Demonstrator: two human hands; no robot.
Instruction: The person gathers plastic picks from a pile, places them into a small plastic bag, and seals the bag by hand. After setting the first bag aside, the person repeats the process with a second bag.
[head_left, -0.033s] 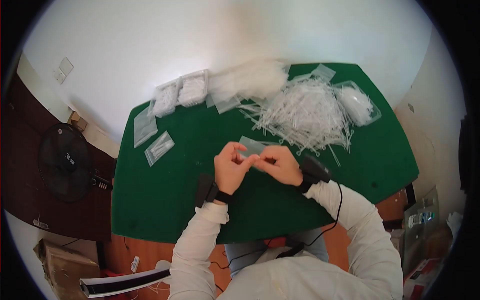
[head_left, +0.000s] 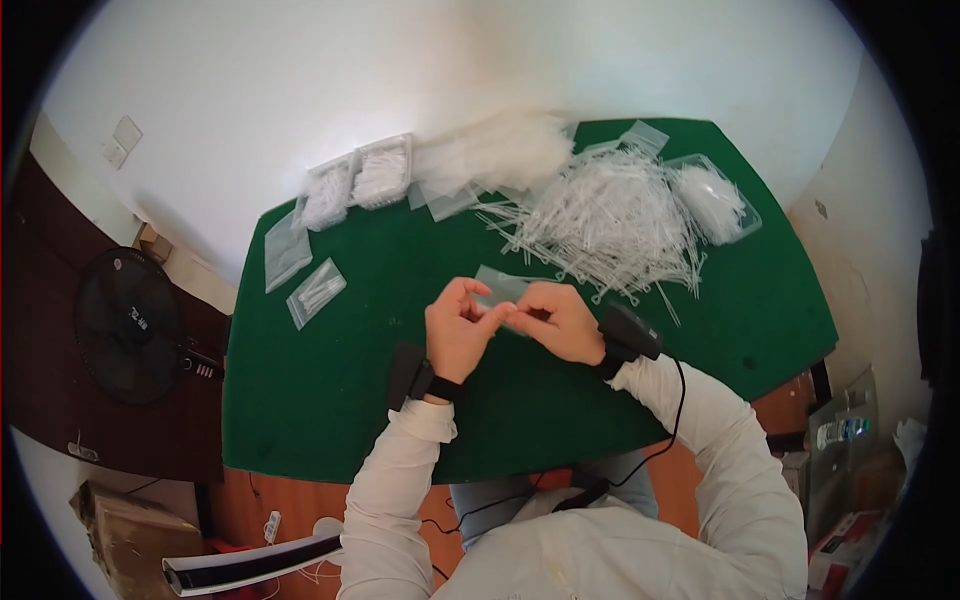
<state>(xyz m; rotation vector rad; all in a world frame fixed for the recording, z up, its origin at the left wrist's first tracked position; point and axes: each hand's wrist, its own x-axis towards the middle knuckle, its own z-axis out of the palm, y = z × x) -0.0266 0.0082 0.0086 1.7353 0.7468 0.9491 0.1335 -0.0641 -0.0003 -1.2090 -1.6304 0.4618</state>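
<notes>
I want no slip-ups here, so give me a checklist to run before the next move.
1. Left hand and right hand both at the clear plastic bag: ok.
2. Grip firm on that bag: cannot tell, the contact is hidden.
3. Bag's mouth open: cannot tell, the hands cover too much.
4. Heap of clear plastic sticks contained: not ok, it spreads loose over the green table.
5. Small bag of white sticks away from both hands: ok, lying to their left.

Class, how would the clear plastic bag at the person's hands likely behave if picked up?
The clear plastic bag is probably floppy, since its film looks thin enough for the green table to show through. That thinness also suggests it is light for its size. Its smooth-looking surface may make it slightly slippery.
</notes>
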